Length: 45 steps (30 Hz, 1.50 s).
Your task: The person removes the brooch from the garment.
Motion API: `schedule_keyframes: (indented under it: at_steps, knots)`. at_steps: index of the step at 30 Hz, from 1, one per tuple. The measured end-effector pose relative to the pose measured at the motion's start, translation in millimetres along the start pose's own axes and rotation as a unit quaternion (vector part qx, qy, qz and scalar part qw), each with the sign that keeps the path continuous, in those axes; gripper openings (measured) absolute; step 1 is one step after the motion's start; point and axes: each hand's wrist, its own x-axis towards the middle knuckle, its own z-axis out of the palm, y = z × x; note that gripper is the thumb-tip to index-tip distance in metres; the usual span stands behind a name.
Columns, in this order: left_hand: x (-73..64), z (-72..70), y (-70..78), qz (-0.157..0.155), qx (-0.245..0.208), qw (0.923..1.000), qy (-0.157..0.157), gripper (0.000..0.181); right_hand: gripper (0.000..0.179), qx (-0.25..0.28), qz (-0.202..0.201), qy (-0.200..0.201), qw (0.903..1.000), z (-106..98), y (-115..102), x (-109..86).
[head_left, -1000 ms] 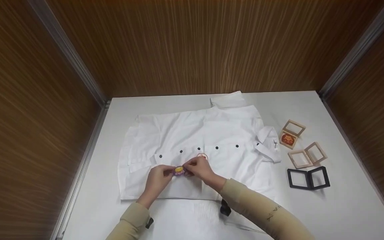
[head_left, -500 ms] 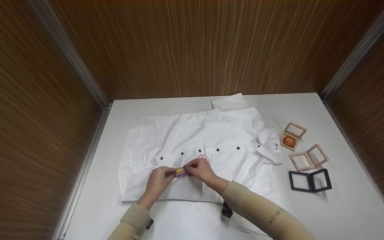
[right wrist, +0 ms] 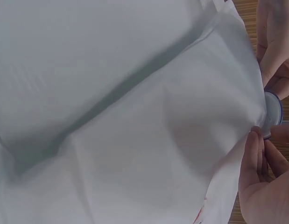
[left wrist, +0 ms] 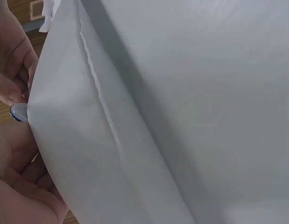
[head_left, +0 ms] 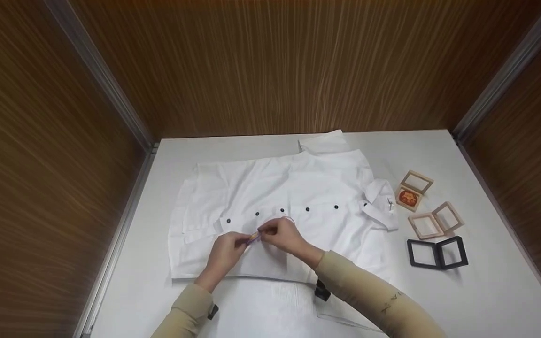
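A white shirt (head_left: 251, 185) with a row of black buttons lies spread on the table. Over its near part, a small round badge (head_left: 253, 238) is tipped nearly edge-on in the head view, purple and yellow. My left hand (head_left: 225, 253) pinches its left side; my right hand (head_left: 283, 235) pinches its right side together with the cloth. The right wrist view shows the badge's pale back and blue rim (right wrist: 280, 109) against a raised fold of shirt. From the left wrist, the badge (left wrist: 19, 112) shows between both hands, partly hidden behind cloth.
At the right stand an open wooden case (head_left: 408, 199) holding a red-and-gold badge, another open wooden frame case (head_left: 425, 227) and an open black one (head_left: 423, 254). A red ring mark (head_left: 289, 218) shows on the shirt beside my right hand. Wood-grain panels (head_left: 270, 65) enclose the table.
The badge has tilted from showing its yellow-and-purple face to nearly edge-on. The near shirt hem has risen slightly with it. Both hands stay in about the same place.
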Motion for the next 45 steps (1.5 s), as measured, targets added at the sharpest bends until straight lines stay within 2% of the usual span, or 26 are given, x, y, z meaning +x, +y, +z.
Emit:
schedule_keyframes:
  at_steps: [3,13,17,22,28,36,40,45]
  knots:
    - [0.3,-0.7,1.2,0.005,-0.001,1.0,0.001,0.02,0.016,0.002,-0.001,-0.006,1.0,-1.4,-0.1,1.7]
    - [2.3,0.5,9.1,-0.032,-0.008,0.9993,-0.02,0.014,0.012,0.046,0.053,-0.003,0.9975,1.0,2.5,5.5]
    - [4.3,0.8,12.6,-0.042,-0.02,0.9986,-0.025,0.014,0.012,0.04,0.069,0.003,0.9968,1.8,2.2,6.8]
    - [7.4,1.8,15.5,-0.027,-0.013,0.9995,-0.014,0.011,0.009,0.014,0.061,0.017,0.9979,2.2,2.3,7.5]
    - [10.8,1.9,16.1,-0.028,-0.008,0.9996,-0.004,0.011,0.007,-0.012,0.035,0.031,0.9989,2.3,1.6,8.2]
    - [17.0,0.5,17.0,-0.034,-0.019,0.9989,-0.024,0.018,0.008,-0.056,-0.027,0.064,0.996,3.3,3.9,10.8]
    - [19.8,0.1,15.1,-0.033,-0.024,0.9987,-0.03,0.02,0.01,-0.052,-0.038,0.047,0.9968,2.8,5.0,11.4]
    - [24.5,-0.9,15.1,-0.037,-0.024,0.9985,-0.032,0.021,0.011,-0.064,-0.02,0.019,0.9976,1.7,4.3,14.6]
